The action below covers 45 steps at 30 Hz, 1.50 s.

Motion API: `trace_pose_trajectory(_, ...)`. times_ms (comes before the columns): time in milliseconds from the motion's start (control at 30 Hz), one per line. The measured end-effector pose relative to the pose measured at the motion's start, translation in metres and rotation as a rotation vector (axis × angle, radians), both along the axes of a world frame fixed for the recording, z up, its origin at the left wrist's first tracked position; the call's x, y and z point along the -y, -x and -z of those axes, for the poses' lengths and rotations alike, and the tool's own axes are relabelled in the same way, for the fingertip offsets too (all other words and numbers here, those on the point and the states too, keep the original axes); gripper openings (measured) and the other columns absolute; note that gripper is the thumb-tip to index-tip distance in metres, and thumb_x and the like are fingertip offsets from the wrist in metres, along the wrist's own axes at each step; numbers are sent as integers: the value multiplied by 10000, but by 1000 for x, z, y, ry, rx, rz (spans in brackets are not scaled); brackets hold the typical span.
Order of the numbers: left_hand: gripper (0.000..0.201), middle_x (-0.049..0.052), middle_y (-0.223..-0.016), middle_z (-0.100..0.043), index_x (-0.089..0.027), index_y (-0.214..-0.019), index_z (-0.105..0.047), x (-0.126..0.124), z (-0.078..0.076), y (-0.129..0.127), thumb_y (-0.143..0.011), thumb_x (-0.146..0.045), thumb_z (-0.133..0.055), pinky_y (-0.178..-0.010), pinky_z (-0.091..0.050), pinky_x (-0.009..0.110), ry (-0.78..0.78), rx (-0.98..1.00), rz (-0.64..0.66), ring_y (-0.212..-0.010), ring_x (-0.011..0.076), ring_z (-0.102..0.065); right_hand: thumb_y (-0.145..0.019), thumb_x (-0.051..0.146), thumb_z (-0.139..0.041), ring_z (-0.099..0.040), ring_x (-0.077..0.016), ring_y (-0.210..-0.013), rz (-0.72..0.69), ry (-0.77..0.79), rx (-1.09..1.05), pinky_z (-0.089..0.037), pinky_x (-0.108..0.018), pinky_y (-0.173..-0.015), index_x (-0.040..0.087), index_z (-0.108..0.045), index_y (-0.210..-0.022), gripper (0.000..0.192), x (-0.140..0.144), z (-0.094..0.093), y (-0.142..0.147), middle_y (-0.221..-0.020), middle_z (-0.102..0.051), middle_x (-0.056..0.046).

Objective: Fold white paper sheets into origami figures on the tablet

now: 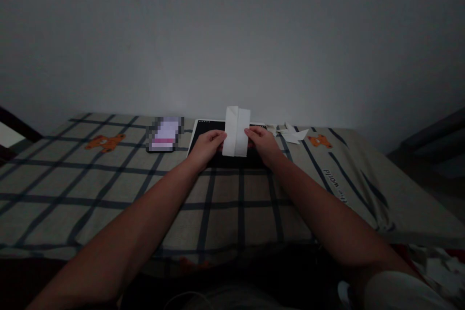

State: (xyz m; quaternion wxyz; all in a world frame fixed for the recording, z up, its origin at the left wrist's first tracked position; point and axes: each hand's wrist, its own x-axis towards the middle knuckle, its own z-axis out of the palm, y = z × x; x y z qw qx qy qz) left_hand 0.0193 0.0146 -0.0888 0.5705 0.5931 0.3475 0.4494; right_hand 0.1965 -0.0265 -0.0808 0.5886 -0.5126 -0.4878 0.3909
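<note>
A folded sheet of white paper point(236, 131) is held upright between my two hands, with a crease running down its middle and its two side panels folded in. My left hand point(209, 147) pinches its left edge between thumb and fingers. On the opposite edge, my right hand point(264, 144) grips the paper the same way. Behind and below the paper lies a flat black board with a white rim point(203, 131), partly covered by my hands. Just right of my right hand rests a folded white paper shape with pointed ends point(293, 133).
A phone with a lit, blurred screen point(165, 134) lies to the left. The checked cloth point(123, 179) with orange bear prints covers the table, wrinkled at the right. A grey wall point(232, 38) stands close behind. White scraps point(439, 271) show at lower right.
</note>
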Motion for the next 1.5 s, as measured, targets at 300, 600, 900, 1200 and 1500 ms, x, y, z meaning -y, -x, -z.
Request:
trace_pose_trajectory(300, 296, 74, -992, -689, -179, -955, -707, 7, -11, 7, -748, -378, -638, -850, -476, 326, -420, -186, -259, -904, 194, -621, -711, 411, -639, -535, -118, -564, 94, -127, 200, -430, -251, -571, 168, -642, -732, 244, 14, -12, 9, -607, -603, 9)
trace_pose_trajectory(600, 463, 82, -1115, -658, -163, -1116, -639, 12, -10, -1, -744, -439, -639, -786, -534, 342, -185, -14, 17, -978, 229, -614, -722, 416, -639, -627, -162, -811, -23, -165, 225, -473, -302, -782, 198, -716, -849, 265, 20, -13, 11, -861, -708, -27)
trace_pose_trajectory(900, 385, 78, -1101, -654, -172, -1099, -635, 10, -5, -3, -767, -367, -627, -842, -503, 324, -95, 79, 148, -984, 195, -608, -721, 432, -639, -612, -156, -721, -45, -167, 340, -470, -287, -698, 207, -713, -836, 264, 20, -9, 15, -782, -698, -16)
trace_pose_trajectory(1200, 476, 102, -1079, -664, -149, -1138, -599, 15, -10, -4, -716, -355, -681, -853, -480, 333, -31, 44, 228, -986, 214, -613, -693, 424, -662, -587, -142, -660, 28, -124, 308, -445, -272, -632, 173, -675, -787, 268, 15, -6, 13, -729, -671, -25)
trace_pose_trajectory(1500, 508, 107, -1077, -667, -145, -1173, -574, 12, -5, -2, -707, -307, -696, -852, -476, 344, 15, 90, 247, -966, 213, -623, -663, 460, -674, -464, -83, -514, -71, -31, 73, -351, -221, -482, 182, -541, -792, 334, 8, -2, 13, -607, -532, 43)
